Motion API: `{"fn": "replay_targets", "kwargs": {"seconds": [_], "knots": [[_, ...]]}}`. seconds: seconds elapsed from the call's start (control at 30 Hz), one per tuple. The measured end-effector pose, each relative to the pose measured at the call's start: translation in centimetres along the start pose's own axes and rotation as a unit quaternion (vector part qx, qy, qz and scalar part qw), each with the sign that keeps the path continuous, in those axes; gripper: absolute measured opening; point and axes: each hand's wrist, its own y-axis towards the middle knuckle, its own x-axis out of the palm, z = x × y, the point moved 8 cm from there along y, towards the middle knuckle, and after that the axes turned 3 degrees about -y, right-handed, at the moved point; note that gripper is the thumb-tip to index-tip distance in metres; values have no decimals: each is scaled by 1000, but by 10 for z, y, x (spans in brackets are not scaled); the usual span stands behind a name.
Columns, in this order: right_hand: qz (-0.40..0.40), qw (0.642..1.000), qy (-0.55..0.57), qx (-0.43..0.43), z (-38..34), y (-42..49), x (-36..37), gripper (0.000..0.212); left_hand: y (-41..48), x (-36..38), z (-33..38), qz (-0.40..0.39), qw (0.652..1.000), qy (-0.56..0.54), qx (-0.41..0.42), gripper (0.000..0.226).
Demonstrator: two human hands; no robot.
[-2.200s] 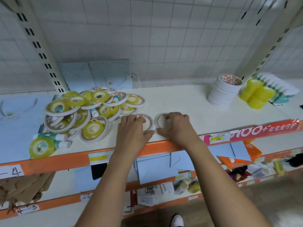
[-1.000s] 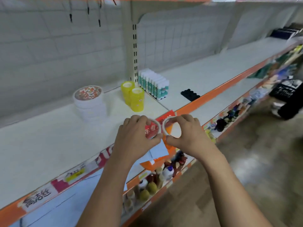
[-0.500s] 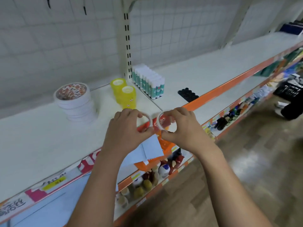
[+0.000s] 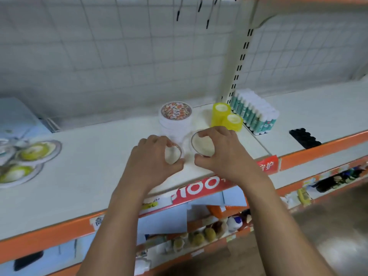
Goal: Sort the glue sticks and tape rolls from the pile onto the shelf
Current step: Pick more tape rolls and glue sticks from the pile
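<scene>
Since half a second back, both my hands are coming in over the shelf [image 4: 89, 172] instead of hanging out by its orange front lip. My head is swinging back left too, so the edge of the pile [image 4: 27, 158] is showing again at 9 o'clock. The white stack [image 4: 176, 118] is sitting a lot closer to my fingertips than it was.

My left hand [image 4: 153, 158] is pinching the left roll [image 4: 172, 155], thumb under the rim and fingers curled over the top. My right hand [image 4: 221, 154] is doing the same with the right roll [image 4: 202, 145], which is looking a bit bigger. I'm gripping both by the edges and tilting the open faces toward me. That way, I'm guessing, I can lay each one flat without my fingers getting trapped underneath. Whether either roll is touching the shelf already, I can't tell.

The white stack is waiting right at 12 o'clock, just past my knuckles, so that's where I'm thinking these are going. The yellow rolls [image 4: 227, 117] are standing at 1 o'clock. The glue sticks [image 4: 254, 112] are lined up just beside them at 2 o'clock by the upright, each kind keeping to its own group.
</scene>
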Motion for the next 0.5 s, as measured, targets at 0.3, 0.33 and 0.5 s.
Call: {"fn": "replay_targets", "kwargs": {"seconds": [0.3, 0.33, 0.5], "knots": [[26, 997, 6, -77, -42, 42, -32, 63, 27, -43, -40, -13, 1000, -2, -18, 51], [16, 995, 9, -95, -47, 52, -32, 62, 32, -50, -43, -15, 1000, -16, -16, 49], [-77, 986, 27, -144, -57, 103, -24, 79, 63, -77, -52, -17, 997, -72, -16, 50]]}}
